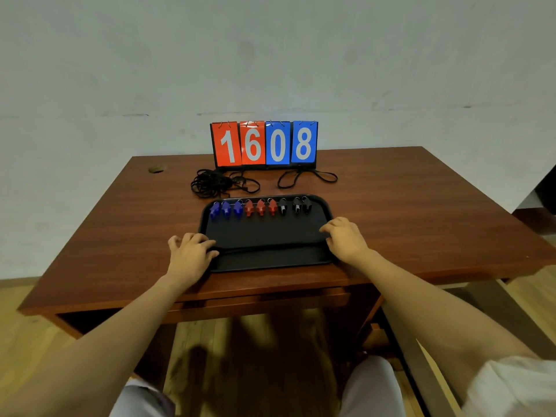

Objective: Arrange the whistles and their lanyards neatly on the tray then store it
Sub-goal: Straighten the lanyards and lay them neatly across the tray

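A black tray (264, 230) with rounded corners is seen on the brown tabletop (421, 206), close to the near edge, about centred. Nine whistles are lined up in one row along the tray's far rim: three blue whistles (225, 209) at left, three red whistles (261, 207) in the middle, three black whistles (296, 205) at right, each with a small metal ring at its far end. One black lanyard (264, 247) is laid nearly straight across the near part of the tray, running left to right between the hands. A tangled heap of lanyards (216, 183) is left on the tabletop just beyond the tray's far left corner, and a single looped lanyard (307, 176) lies to its right; both are off the tray, in front of a flip scoreboard (264, 144) reading 1608. The left hand (191, 251) is placed at the tray's left rim with fingers curled, fingertips at the cord's left end. The right hand (343, 236) is set on the right rim, fingers arched, tips down by the cord's right end. Whether either end is pinched or only pressed cannot be told; the ends are covered by fingers. Black cord on black tray is hard to trace. The number of lanyards in the heap cannot be counted. Whistle details are blurred.
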`<state>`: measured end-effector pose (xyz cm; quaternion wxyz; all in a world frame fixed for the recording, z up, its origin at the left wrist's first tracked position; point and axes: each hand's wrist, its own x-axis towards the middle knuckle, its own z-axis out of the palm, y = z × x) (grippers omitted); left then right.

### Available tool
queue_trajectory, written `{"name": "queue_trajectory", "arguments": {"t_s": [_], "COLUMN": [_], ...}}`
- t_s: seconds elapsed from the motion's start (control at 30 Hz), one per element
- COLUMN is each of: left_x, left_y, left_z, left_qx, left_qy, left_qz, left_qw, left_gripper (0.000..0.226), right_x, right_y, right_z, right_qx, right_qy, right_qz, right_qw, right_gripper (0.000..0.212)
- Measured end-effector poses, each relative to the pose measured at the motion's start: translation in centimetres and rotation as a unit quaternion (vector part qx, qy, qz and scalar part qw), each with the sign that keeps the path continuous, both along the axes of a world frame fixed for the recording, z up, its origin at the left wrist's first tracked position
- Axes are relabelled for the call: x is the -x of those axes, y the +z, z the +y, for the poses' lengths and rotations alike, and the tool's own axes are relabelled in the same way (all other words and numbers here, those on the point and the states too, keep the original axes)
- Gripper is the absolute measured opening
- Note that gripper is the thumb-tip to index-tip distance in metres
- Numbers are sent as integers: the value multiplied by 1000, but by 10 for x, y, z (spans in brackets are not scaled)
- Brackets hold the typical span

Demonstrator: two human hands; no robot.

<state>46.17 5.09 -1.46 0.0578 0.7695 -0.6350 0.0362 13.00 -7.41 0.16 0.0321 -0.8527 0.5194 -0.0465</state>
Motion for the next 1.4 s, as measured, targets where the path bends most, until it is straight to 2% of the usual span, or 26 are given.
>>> {"name": "queue_trajectory", "arguments": {"t_s": [0.13,0.23,0.3,0.43,0.53,0.63,0.7,0.83,0.93,1.03,1.23,1.4], "left_x": [3,4,4,7,12,25,33,48,53,55,72,88], "left_y": [3,5,5,2,-6,-8,-8,-6,-1,2,23,44], "left_z": [3,5,4,3,3,0,-5,-16,-25,-32,-68,-136], "left_qx": [5,45,31,34,98,124,103,23,-32,-61,0,15], "left_qy": [-1,-3,0,1,-43,-93,-106,-96,-89,-98,-138,-138], "left_qz": [-38,-84,-92,-83,-69,-60,-43,-8,9,9,46,33], "left_qw": [999,995,995,996,992,986,988,995,995,993,989,990], "left_gripper": [30,28,29,34,44,38,36,47,48,47,48,38], "right_x": [1,6,8,9,5,-2,-9,-20,-22,-23,-33,-46], "right_y": [-4,-8,-10,-12,-14,-13,-11,-12,-13,-12,13,37], "right_z": [4,6,7,8,11,14,15,15,12,7,-25,-79], "right_qx": [0,13,20,22,40,54,50,9,-37,-60,-13,6], "right_qy": [-12,-18,-19,-17,-4,37,57,66,62,68,60,26], "right_qz": [23,5,-7,-22,-67,-93,-89,-56,-18,-35,-123,-99], "right_qw": [1000,1000,1000,999,997,994,993,996,997,995,991,995], "right_gripper": [29,28,27,26,26,26,31,42,35,34,34,34]}}
